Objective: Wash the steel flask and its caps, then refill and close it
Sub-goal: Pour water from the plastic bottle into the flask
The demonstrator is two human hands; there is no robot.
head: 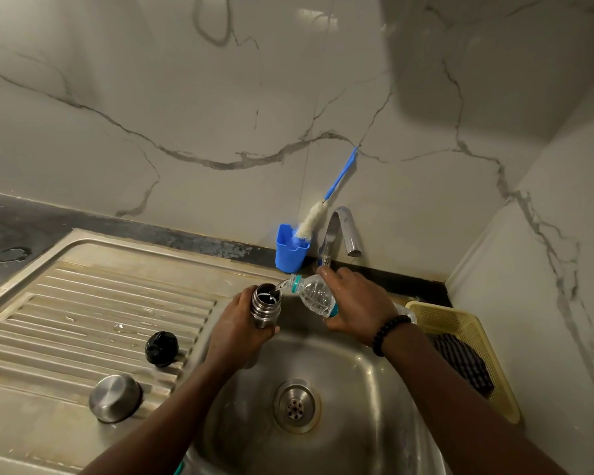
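My left hand (235, 329) grips the steel flask (265, 306), upright and uncapped, over the back left corner of the sink basin (350, 378). My right hand (354, 303) holds a clear plastic water bottle (314, 293) tipped to the left, and water runs from its mouth into the flask's opening. The black inner cap (161, 348) lies on the ribbed drainboard (83, 313). The steel outer cap (115, 398) sits upside down nearer the front of the drainboard.
A tap (342, 231) stands behind the basin, beside a blue holder (290, 250) with a blue-handled bottle brush (326, 204). A yellow basket (467, 341) with a checked cloth (462, 361) sits to the right. The drain (296, 405) is at the basin's middle. Marble-patterned walls close the corner.
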